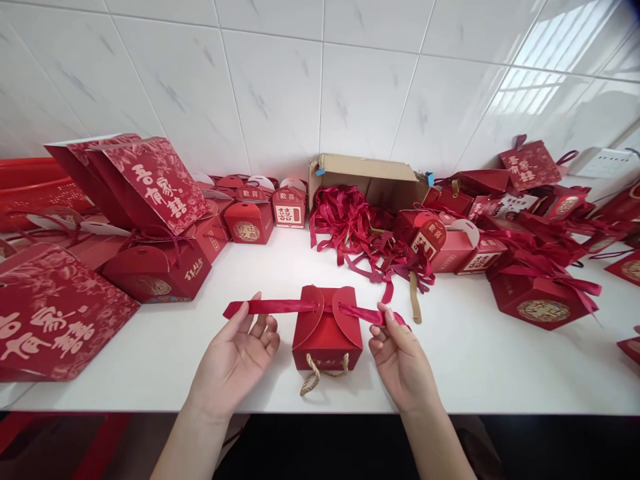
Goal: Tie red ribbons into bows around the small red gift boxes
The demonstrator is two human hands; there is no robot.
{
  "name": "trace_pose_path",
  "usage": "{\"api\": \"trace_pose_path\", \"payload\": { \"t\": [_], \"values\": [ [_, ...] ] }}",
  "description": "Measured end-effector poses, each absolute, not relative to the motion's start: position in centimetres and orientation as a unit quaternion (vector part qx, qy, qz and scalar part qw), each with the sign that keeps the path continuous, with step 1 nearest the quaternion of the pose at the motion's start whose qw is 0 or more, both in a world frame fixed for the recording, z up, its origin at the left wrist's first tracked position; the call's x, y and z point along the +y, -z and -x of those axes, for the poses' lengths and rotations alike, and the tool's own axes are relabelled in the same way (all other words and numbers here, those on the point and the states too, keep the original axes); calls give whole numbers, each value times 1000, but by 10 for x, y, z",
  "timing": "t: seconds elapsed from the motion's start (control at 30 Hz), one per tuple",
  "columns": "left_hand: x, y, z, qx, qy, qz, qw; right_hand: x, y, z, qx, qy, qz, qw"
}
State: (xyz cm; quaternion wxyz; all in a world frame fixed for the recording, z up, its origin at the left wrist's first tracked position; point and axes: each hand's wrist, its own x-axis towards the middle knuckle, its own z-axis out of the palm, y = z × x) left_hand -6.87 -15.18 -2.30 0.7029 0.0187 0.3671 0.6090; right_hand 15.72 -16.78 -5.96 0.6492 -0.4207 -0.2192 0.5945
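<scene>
A small red gift box (327, 330) with two rounded top flaps and a rope handle stands near the front edge of the white table (165, 347). A red ribbon (280, 307) runs through the flaps and sticks out on both sides. My left hand (240, 357) is palm up left of the box, pinching the ribbon's left end between thumb and forefinger. My right hand (400, 357) is right of the box, its fingers closed on the ribbon's right end.
A cardboard box (367, 177) spilling red ribbons (350, 223) lies at the back by the tiled wall. Folded red boxes (250, 220) and large red paper bags (150, 180) crowd the left; more ribboned boxes (543, 300) fill the right.
</scene>
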Motion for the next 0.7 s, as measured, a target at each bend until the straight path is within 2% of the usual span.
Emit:
{"api": "trace_pose_path", "payload": {
  "t": [0.17, 0.37, 0.57, 0.7],
  "values": [
    [-152, 20, 75, 365, -649, -25, 667, -173, 49, -155, -253, -596, 389, 655],
    [-149, 7, 76, 386, -674, -72, 626, -165, 40, -164, -351, -443, 475, 675],
    [-144, -13, 74, 388, -708, -209, 552, -157, 8, -177, -459, -336, 475, 672],
    [-142, -15, 72, 376, -702, -276, 538, -157, -9, -176, -496, -286, 490, 657]
  ]
}}
